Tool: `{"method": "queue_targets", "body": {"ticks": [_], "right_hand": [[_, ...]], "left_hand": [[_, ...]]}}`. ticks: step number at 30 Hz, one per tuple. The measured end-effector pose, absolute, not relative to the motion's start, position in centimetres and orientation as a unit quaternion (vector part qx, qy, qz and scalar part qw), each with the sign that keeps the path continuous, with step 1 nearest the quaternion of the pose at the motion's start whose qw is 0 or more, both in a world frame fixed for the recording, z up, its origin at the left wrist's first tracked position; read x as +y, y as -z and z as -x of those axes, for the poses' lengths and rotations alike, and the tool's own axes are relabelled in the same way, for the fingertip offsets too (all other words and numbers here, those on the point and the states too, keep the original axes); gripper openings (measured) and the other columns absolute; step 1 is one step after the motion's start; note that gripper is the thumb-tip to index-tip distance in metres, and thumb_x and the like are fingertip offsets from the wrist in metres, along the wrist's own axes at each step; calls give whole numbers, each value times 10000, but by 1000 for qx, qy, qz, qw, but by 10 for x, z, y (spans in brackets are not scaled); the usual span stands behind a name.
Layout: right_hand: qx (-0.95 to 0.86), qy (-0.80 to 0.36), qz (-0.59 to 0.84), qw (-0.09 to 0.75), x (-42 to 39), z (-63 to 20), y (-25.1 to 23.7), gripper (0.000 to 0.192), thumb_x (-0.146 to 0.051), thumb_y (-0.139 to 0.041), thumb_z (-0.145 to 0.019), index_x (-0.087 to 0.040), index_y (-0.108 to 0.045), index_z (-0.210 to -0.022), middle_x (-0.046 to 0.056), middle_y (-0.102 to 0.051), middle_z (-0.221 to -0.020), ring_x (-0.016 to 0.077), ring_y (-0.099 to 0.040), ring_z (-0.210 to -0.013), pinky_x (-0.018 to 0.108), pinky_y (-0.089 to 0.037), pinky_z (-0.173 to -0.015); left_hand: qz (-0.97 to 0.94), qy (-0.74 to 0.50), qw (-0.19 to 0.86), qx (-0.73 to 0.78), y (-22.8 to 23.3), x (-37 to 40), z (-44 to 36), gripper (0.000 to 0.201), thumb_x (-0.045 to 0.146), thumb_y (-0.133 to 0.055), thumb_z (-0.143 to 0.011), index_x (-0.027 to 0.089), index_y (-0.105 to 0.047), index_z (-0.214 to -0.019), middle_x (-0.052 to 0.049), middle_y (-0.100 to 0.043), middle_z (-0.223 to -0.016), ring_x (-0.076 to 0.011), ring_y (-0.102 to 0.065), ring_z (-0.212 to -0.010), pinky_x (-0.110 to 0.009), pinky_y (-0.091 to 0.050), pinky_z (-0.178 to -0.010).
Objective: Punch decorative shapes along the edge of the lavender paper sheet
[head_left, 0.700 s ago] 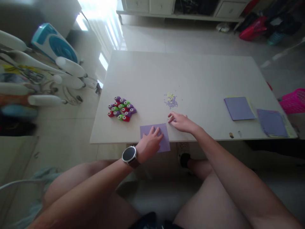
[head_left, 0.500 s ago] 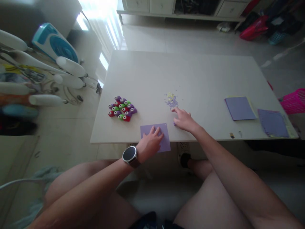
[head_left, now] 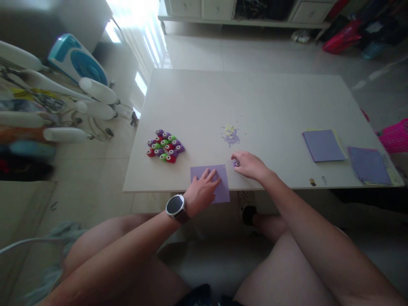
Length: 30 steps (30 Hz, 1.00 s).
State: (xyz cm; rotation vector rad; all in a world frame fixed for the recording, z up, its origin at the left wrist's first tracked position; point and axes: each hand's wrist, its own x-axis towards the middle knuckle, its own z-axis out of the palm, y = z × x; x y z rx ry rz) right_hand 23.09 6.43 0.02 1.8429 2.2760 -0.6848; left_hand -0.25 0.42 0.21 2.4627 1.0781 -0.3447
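Observation:
A sheet of purple paper (head_left: 224, 187) lies at the table's front edge, its lower part jutting past the edge. A tiny mark shows at its upper right corner. My left hand (head_left: 204, 185) presses flat on it with fingers spread. Right of the sheet, my right hand (head_left: 249, 165) has its thumb and fingers curled round a small purple craft punch (head_left: 236, 164), which is partly hidden. Beyond that hand sits a little heap of purple and yellow paper bits (head_left: 230, 135). Several purple, green and red craft punches (head_left: 165, 146) stand clustered on the left.
On the right of the white table (head_left: 191, 102) lie a stack of purple and yellow paper (head_left: 324, 145) and another pile of sheets (head_left: 371, 165). Two small items (head_left: 313, 182) rest near the front edge. A white lamp (head_left: 98, 90) with several arms stands left of the table.
My right hand has drawn back from the paper bits toward me, its index finger now curled in by the purple punch. My left hand stays on the sheet.

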Motion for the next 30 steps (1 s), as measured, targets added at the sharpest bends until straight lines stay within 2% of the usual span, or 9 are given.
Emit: {"method": "queue_targets", "body": {"ticks": [6,11,15,24,30], "right_hand": [[760,222,-605,85,64,-236,4,303,-102,-583,-883,-200,-709,-1141,101,-751,-1209,244,-684,-1097,306,-482,-922],[760,222,-603,97,64,-236,2,272,-115,-587,-879,-201,-718,-1101,98,-761,-1169,241,-690,-1071,301,-480,-883],[755,216,-610,102,64,-231,-4,226,-157,-575,-906,-207,-721,-1071,85,-767,-1152,240,-699,-1041,300,-476,-836],[751,216,-619,85,65,-220,-9,186,-214,-588,-946,-227,-707,-1089,79,-780,-1134,218,-712,-1017,282,-482,-823],[750,216,-623,55,69,-218,-6,178,-153,-592,-930,-210,-708,-1052,75,-777,-1097,212,-699,-989,279,-459,-837]], "left_hand": [[-881,118,210,406,1,18,-1,693,237,-617,-930,253,-416,-1592,-133,-366,-1693,-389,-305,-1572,-548,-451,-1157],[-878,116,210,413,0,17,-3,719,254,-623,-943,224,-378,-1618,-150,-297,-1731,-417,-269,-1587,-588,-425,-1172],[-881,117,211,408,-6,12,-5,701,242,-621,-948,213,-393,-1610,-168,-311,-1721,-414,-292,-1580,-585,-451,-1149],[-878,105,209,418,-15,6,-13,563,213,-629,-925,220,-547,-1482,-193,-494,-1575,-457,-448,-1456,-598,-519,-1033],[-878,115,224,407,-15,5,-15,488,177,-578,-939,176,-587,-1428,-209,-592,-1431,-431,-537,-1340,-566,-537,-981]]}}
